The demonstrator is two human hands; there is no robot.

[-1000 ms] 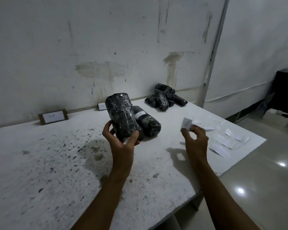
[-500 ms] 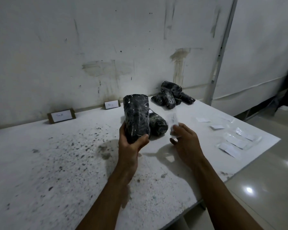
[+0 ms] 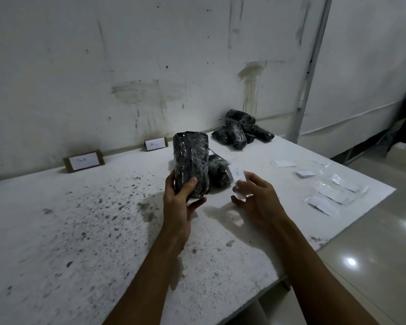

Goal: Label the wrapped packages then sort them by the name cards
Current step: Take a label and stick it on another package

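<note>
My left hand (image 3: 181, 202) grips a black package wrapped in clear film (image 3: 190, 160) and holds it upright above the table. My right hand (image 3: 256, 200) pinches a white paper label (image 3: 238, 178) with handwriting, just right of that package. A second wrapped package (image 3: 217, 171) lies on the table behind the held one. A pile of several wrapped packages (image 3: 240, 133) sits at the back by the wall. Two name cards in brown frames lean against the wall: one (image 3: 83, 160) at the left, another (image 3: 155, 144) nearer the middle.
The white table (image 3: 80, 231) is speckled with dark spots. Several loose labels and clear sleeves (image 3: 326, 193) lie near its right edge. The wall runs close behind the table. A shiny tiled floor (image 3: 373, 254) lies to the right, past the table's corner.
My right hand brought the label leftward, close to the held package. My left hand turned the package more upright.
</note>
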